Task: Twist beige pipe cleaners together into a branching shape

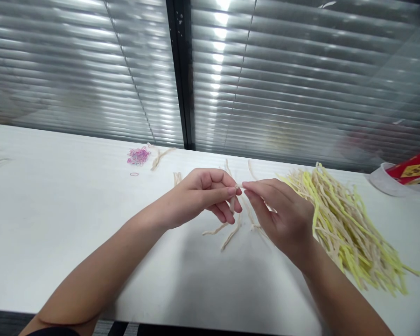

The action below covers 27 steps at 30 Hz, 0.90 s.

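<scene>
One cream strand [232,204], likely light, soft and limp, is held above the desk [73,210] between its far and near edges; left hand [208,191] and right hand [285,212] both pinch it, fingertip holds near the end seeming best.

Head camera: the one view, worn on the head, looking forward and down.
Left hand [212,192] and right hand [283,212]: close to the lens, around mid-frame, forearms [119,259] reaching in from the lower corners.
Counter [66,210]: seen from above its near edge, across the frame's width.
Blinds [294,88]: beyond the counter, facing the lens, filling the upper part.
</scene>
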Each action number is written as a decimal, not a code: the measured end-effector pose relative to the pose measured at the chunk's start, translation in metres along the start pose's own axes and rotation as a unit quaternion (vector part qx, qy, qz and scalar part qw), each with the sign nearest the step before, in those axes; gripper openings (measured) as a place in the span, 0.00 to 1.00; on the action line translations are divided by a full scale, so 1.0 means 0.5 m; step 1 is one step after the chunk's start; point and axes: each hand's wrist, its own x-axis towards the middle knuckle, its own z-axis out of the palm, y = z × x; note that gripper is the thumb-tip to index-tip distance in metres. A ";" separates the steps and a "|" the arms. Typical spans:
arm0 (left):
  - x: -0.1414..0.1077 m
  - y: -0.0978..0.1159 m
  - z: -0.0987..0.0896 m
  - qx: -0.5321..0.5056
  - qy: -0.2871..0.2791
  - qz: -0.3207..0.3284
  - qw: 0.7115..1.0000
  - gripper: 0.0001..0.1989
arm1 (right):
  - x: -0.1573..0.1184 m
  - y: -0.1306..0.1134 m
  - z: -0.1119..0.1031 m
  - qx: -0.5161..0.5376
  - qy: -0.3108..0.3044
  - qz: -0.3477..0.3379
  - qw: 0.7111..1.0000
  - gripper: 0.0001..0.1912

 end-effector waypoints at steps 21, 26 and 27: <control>-0.001 -0.022 0.021 0.264 0.101 0.194 0.940 0.10 | 0.010 -0.018 -0.009 0.403 -0.113 0.349 0.839 0.09; 0.001 -0.022 0.021 0.308 0.104 0.235 0.916 0.11 | 0.014 -0.013 -0.016 0.468 -0.155 0.395 0.775 0.07; 0.002 -0.023 0.021 0.313 0.106 0.243 0.912 0.11 | 0.016 -0.011 -0.018 0.488 -0.172 0.409 0.752 0.07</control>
